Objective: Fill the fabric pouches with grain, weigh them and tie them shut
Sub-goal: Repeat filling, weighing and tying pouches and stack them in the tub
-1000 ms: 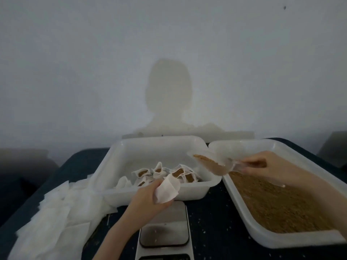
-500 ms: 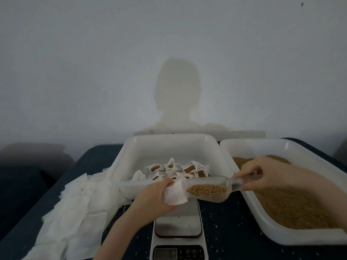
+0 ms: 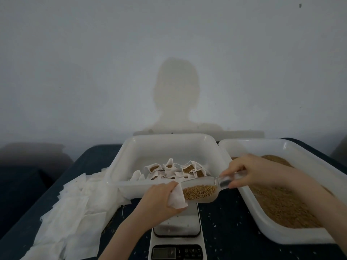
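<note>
My left hand (image 3: 159, 197) holds a white fabric pouch (image 3: 177, 198) above the scale (image 3: 177, 231), its mouth turned to the right. My right hand (image 3: 249, 171) grips the handle of a clear plastic scoop (image 3: 200, 191) loaded with brown grain; the scoop's front end sits at the pouch's mouth. Right of the scale stands a white tub (image 3: 281, 235) with a bed of grain (image 3: 281, 199). Several filled pouches (image 3: 176, 169) lie in the white tub (image 3: 131, 160) behind my hands.
A heap of flat empty pouches (image 3: 75, 212) covers the table's left side. The scale's display and buttons (image 3: 176, 252) face the near edge. Loose grains dot the dark tabletop (image 3: 225, 231). A pale wall rises close behind the tubs.
My right hand carried the loaded scoop from over the tubs down and left to the pouch's mouth. The left hand has kept hold of the pouch over the scale.
</note>
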Tool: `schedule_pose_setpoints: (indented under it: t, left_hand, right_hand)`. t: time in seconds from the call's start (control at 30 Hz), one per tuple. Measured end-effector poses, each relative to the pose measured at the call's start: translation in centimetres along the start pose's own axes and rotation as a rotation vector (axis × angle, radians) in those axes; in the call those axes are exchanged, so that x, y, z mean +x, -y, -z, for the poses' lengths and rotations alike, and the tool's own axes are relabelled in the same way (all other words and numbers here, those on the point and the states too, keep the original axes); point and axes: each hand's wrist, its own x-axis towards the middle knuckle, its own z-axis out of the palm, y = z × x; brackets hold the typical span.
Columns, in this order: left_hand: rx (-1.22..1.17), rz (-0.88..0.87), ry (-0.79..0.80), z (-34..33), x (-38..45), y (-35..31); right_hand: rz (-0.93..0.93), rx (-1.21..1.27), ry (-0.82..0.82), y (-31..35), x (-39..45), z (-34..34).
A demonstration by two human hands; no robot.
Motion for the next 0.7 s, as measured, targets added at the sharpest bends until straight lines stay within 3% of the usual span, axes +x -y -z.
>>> schedule_pose_setpoints:
  t: [0.27,0.53,0.7]
  left_hand:
    - [-0.085,0.100,-0.080,-3.4,1.0,0.3]
    - [-0.226,0.158,-0.190,-4.8,1.8,-0.1]
    - [-0.210,0.192,-0.161,-4.9,2.0,0.0]
  right_hand:
    - [0.165,-0.641,-0.328,3.1,1.3,1.4]
    - [0.158,-1.008,-0.331,6.4,2.4,2.4]
    - [0.185,-1.116,-0.357,7.3,2.7,2.3]
